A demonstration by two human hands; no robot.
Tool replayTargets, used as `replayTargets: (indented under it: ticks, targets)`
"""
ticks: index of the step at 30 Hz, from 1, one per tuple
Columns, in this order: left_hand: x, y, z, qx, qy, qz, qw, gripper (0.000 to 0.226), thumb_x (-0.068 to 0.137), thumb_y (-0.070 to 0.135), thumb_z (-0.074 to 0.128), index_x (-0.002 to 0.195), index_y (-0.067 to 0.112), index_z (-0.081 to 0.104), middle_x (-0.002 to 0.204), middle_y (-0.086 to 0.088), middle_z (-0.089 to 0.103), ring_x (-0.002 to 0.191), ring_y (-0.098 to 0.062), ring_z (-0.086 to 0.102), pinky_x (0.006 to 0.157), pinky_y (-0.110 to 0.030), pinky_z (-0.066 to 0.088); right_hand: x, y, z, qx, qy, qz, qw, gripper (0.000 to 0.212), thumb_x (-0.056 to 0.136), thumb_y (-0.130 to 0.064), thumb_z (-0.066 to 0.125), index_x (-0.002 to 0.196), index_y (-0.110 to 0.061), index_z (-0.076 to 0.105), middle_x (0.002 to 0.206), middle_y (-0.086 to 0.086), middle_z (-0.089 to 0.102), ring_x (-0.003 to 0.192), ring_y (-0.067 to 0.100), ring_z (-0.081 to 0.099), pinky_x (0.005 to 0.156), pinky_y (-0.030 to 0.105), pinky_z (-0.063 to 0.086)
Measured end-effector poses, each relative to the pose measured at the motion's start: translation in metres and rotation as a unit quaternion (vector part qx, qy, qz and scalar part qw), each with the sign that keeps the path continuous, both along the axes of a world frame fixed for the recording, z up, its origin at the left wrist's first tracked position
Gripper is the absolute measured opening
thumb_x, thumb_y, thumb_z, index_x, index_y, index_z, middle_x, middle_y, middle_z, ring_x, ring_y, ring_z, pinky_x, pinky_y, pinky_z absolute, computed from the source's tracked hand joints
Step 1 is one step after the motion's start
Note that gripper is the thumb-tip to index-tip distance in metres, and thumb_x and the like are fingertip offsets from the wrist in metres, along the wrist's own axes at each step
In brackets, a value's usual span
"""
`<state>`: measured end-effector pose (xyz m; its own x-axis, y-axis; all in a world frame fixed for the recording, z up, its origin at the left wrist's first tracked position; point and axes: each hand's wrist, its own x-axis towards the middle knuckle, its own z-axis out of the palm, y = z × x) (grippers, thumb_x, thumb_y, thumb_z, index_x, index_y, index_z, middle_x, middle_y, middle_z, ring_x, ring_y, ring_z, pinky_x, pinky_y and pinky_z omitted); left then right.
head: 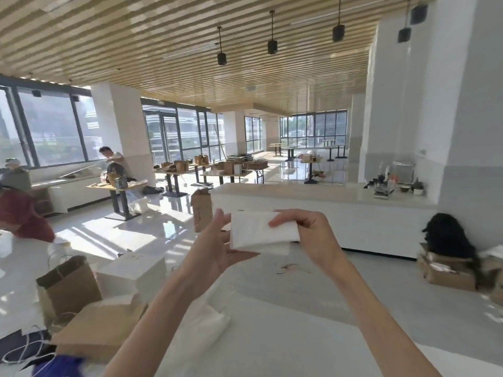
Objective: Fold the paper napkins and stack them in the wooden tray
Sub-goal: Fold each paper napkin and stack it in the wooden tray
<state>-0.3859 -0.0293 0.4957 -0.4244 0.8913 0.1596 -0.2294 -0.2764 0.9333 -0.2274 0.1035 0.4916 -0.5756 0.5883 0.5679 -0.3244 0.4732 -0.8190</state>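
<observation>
Near edge of the white bench [285, 336], left corner: a blurred flat tan shape [100, 325] with white sheets on it – could be the wooden tray, too smeared to confirm. Just right of it, loose white napkins [206, 319] in a heap on the bench, partly behind the left forearm. Further left, a brown paper bag [68, 284] standing upright. Above the bench middle, both hands raised in the air holding one paper napkin [261, 229], partly folded, long axis running left-right between them. Left hand [215, 248] open-palmed, fingers spread, thumb under the lower edge, supporting the napkin's left end. Right hand [307, 227] pinching the right end – grip closed on it, thumb across the front face. A lower layer sticks out under the top fold, so the fold looks unfinished by my read. Key relation: the likely tray lies down and to the left of the napkin, nearer the left hand, so placing probably goes that way. Far behind: white counter [326, 197], tables, other people working – irrelevant.
</observation>
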Motion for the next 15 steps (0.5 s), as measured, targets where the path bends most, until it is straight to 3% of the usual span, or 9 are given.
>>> replayTargets:
  ticks: [2, 5, 10, 11, 13, 15]
  targets:
    - [0.015, 0.022, -0.010, 0.003, 0.004, -0.043, 0.999, 0.046, 0.097, 0.046, 0.046, 0.119, 0.010, 0.066, 0.112, -0.018, 0.074, 0.102, -0.034, 0.072, 0.076, -0.043, 0.062, 0.027, 0.010, -0.003, 0.034, -0.018, -0.027, 0.999, 0.055, 0.084, 0.021, 0.048, 0.077, -0.022, 0.081, 0.113, -0.001, 0.073, 0.102, 0.009, 0.068, 0.076, 0.021, 0.053]
    - [0.039, 0.047, -0.027, 0.015, 0.037, -0.105, 0.994, 0.039, 0.095, 0.033, 0.057, 0.125, 0.008, 0.065, 0.123, -0.015, 0.068, 0.108, -0.027, 0.066, 0.084, -0.040, 0.061, 0.068, 0.019, -0.015, 0.091, -0.061, -0.062, 0.992, 0.061, 0.078, 0.022, 0.045, 0.083, -0.025, 0.082, 0.115, -0.003, 0.071, 0.109, 0.010, 0.065, 0.078, 0.020, 0.053]
    - [0.081, 0.087, -0.057, -0.005, 0.045, -0.181, 0.982, 0.035, 0.092, 0.022, 0.062, 0.124, 0.010, 0.065, 0.111, -0.009, 0.071, 0.096, -0.018, 0.067, 0.080, -0.030, 0.058, 0.127, 0.019, -0.033, 0.137, -0.173, -0.161, 0.962, 0.059, 0.076, 0.016, 0.042, 0.092, -0.025, 0.082, 0.123, -0.014, 0.065, 0.115, -0.003, 0.057, 0.093, 0.011, 0.041]
    - [0.087, 0.091, -0.060, -0.004, 0.046, -0.190, 0.981, 0.034, 0.093, 0.021, 0.061, 0.124, 0.010, 0.065, 0.110, -0.008, 0.072, 0.094, -0.017, 0.067, 0.078, -0.028, 0.058, 0.135, 0.022, -0.036, 0.111, -0.181, -0.159, 0.964, 0.056, 0.077, 0.011, 0.042, 0.095, -0.025, 0.081, 0.125, -0.012, 0.065, 0.117, -0.001, 0.057, 0.094, 0.012, 0.041]
    - [0.109, 0.106, -0.073, -0.015, 0.035, -0.206, 0.978, 0.031, 0.096, 0.018, 0.058, 0.125, 0.011, 0.065, 0.110, -0.007, 0.073, 0.091, -0.014, 0.068, 0.073, -0.026, 0.058, 0.166, 0.025, -0.044, -0.027, -0.131, -0.131, 0.982, 0.046, 0.083, 0.001, 0.046, 0.105, -0.025, 0.077, 0.125, -0.004, 0.068, 0.116, 0.008, 0.063, 0.093, 0.020, 0.048]
    - [0.131, 0.117, -0.084, -0.025, 0.016, -0.216, 0.976, 0.027, 0.098, 0.014, 0.057, 0.124, 0.013, 0.064, 0.108, -0.005, 0.073, 0.086, -0.011, 0.069, 0.068, -0.023, 0.059, 0.188, 0.026, -0.053, -0.165, -0.083, -0.130, 0.974, 0.029, 0.096, -0.015, 0.053, 0.118, -0.026, 0.068, 0.117, -0.001, 0.071, 0.104, 0.016, 0.069, 0.084, 0.030, 0.055]
